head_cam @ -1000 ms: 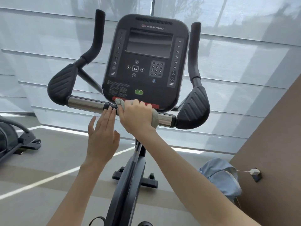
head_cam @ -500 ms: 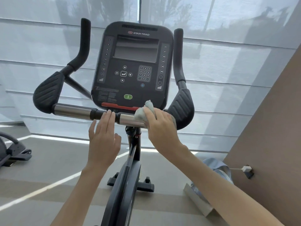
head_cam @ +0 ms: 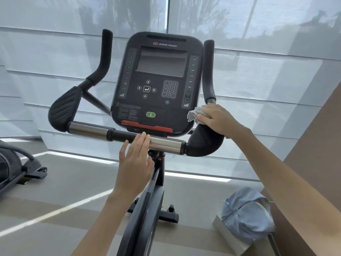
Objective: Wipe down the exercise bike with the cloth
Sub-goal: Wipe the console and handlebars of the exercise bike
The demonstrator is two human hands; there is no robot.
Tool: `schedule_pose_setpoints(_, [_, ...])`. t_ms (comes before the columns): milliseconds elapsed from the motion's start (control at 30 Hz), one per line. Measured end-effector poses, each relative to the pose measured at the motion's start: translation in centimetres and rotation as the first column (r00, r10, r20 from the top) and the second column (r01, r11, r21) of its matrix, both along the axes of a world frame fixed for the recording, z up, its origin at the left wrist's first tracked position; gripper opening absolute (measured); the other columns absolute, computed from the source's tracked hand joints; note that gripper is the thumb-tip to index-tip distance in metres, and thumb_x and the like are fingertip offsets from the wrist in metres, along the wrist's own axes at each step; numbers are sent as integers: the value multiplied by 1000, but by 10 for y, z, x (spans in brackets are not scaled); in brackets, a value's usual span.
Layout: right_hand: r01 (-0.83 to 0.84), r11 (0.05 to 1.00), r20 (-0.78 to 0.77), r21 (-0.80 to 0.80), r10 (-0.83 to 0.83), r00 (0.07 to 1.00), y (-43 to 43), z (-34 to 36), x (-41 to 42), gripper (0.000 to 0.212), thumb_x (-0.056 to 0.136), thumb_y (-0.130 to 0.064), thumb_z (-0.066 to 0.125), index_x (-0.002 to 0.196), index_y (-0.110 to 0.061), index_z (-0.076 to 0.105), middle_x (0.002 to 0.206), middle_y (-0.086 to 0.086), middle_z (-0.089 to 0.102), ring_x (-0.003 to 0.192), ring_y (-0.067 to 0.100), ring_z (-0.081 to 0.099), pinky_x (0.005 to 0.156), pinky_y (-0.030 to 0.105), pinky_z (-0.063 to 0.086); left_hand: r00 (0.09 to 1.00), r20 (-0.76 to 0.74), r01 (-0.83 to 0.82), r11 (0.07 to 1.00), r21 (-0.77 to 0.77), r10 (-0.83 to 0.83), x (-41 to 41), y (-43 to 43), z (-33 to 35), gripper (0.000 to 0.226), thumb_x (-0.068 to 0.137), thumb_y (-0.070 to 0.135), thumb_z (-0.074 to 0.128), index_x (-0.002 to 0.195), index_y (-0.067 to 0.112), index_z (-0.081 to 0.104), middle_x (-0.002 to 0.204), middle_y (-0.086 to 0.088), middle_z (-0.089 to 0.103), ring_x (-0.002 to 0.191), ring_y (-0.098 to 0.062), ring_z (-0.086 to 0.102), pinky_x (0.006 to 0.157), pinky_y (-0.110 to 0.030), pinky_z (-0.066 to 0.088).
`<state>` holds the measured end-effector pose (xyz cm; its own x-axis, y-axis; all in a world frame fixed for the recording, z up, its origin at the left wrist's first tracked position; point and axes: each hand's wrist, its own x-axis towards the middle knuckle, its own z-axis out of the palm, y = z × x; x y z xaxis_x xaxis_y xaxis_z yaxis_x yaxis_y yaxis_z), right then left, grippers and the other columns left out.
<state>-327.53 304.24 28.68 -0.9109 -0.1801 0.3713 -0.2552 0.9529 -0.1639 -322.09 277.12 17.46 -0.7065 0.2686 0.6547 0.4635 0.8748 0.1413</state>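
Note:
The exercise bike's black console (head_cam: 158,84) stands in the middle of the head view above a chrome and black crossbar (head_cam: 96,130). My right hand (head_cam: 216,118) presses a pale grey cloth (head_cam: 193,112) onto the top of the bike's right black elbow pad (head_cam: 204,143), with its fingers wrapped over the cloth. A corner of the cloth sticks out to the left against the console edge. My left hand (head_cam: 135,161) is flat with straight fingers, fingertips touching the crossbar just below the console. The left elbow pad (head_cam: 63,109) and both upright grips are untouched.
Another black exercise machine (head_cam: 16,169) stands on the floor at far left. A light blue bag (head_cam: 247,217) sits on a white stand at lower right, beside a brown wall (head_cam: 313,154). White blinds cover the windows behind the bike.
My right hand slid the cloth rightward along the crossbar and up onto the right elbow pad. My left hand stayed open on the bar. The view shifted, with the bike now lower and more to the right.

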Motion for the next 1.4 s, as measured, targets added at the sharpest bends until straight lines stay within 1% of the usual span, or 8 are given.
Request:
schedule_pose_setpoints(267, [-110, 993, -82, 51, 114, 990, -13, -22, 25, 30, 97, -25, 48, 120, -11, 61, 128, -2, 57, 131, 16, 37, 111, 34, 24, 1000, -14, 5, 1000, 3, -5, -5, 1, -6, 54, 85, 17, 49, 137, 3, 46, 144, -12, 44, 136, -24, 37, 113, -50, 24])
schedule_pose_setpoints(567, [-154, 981, -209, 114, 175, 962, -64, -50, 72, 25, 93, -13, 51, 108, 0, 65, 108, 13, 65, 109, 31, 56, 102, 39, 38, 999, -35, 32, 998, 54, -30, -7, 3, -10, 56, 83, 15, 50, 137, 2, 44, 144, -13, 43, 137, -26, 35, 112, -51, 25])
schedule_pose_setpoints(700, [-236, 971, -196, -48, 223, 955, -78, -58, 91, 28, 93, -9, 53, 119, -1, 60, 123, 12, 60, 118, 26, 52, 105, 37, 37, 999, -39, 39, 998, 48, -37, -8, 0, -10, 54, 84, 15, 48, 137, 3, 45, 144, -12, 44, 136, -25, 37, 112, -51, 25])
schedule_pose_setpoints(800, [-344, 907, -302, -242, 266, 916, -67, -32, 95, 22, 95, -7, 47, 110, -9, 63, 121, 6, 59, 117, 13, 51, 101, 19, 36, 998, -40, 50, 998, 33, -48, -9, -3, -9, 52, 88, 20, 40, 137, 4, 45, 143, -11, 45, 136, -25, 38, 112, -52, 25])
schedule_pose_setpoints(933, [-174, 958, -364, -229, 82, 928, -32, 17, 64, 22, 97, -15, 46, 111, -19, 63, 123, 2, 58, 113, 11, 50, 91, 11, 31, 998, -42, 51, 998, 36, -50, -8, -3, -7, 53, 86, 17, 48, 136, 4, 47, 143, -11, 46, 135, -25, 39, 111, -52, 26])
schedule_pose_setpoints(1133, [24, 996, 51, -89, -19, 999, -1, -1, 12, 27, 99, -22, 42, 120, -16, 57, 135, -3, 50, 133, 19, 35, 108, 32, 21, 998, -34, 48, 999, 21, -47, -5, -5, -6, 53, 86, 17, 46, 137, 4, 46, 143, -11, 45, 135, -25, 39, 111, -52, 26])
schedule_pose_setpoints(1233, [36, 998, -74, -54, -40, 996, -6, -17, 13, 27, 97, -25, 47, 119, -15, 59, 134, -1, 52, 135, 16, 30, 100, 22, 20, 998, -22, 51, 999, 15, -50, -5, -5, -6, 54, 86, 17, 45, 139, 4, 44, 145, -10, 44, 136, -24, 37, 112, -51, 25])
schedule_pose_setpoints(1400, [39, 998, -228, 50, -27, 973, -30, -36, 42, 23, 96, -19, 49, 110, -11, 64, 124, 5, 61, 127, 22, 45, 102, 31, 32, 999, -9, 37, 999, 9, -37, -4, -5, -7, 56, 85, 15, 48, 140, 4, 43, 146, -10, 41, 138, -23, 35, 113, -50, 24])
